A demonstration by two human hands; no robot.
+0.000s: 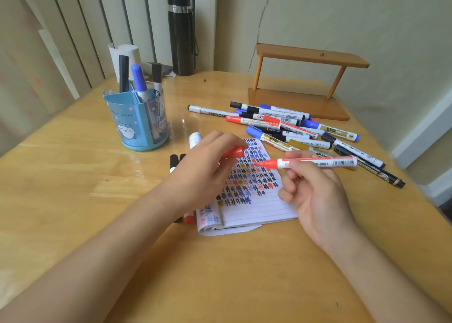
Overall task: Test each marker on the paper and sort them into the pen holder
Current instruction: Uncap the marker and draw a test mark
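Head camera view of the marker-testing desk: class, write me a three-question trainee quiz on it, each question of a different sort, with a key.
1. True or false: the red marker held in the right hand has its tip uncovered.
2. What does the left hand hold? A, a red cap; B, scissors; C, nothing.
3. Fill in the number: ___ markers stand in the blue pen holder.

Key: 1 true; 2 A; 3 three.
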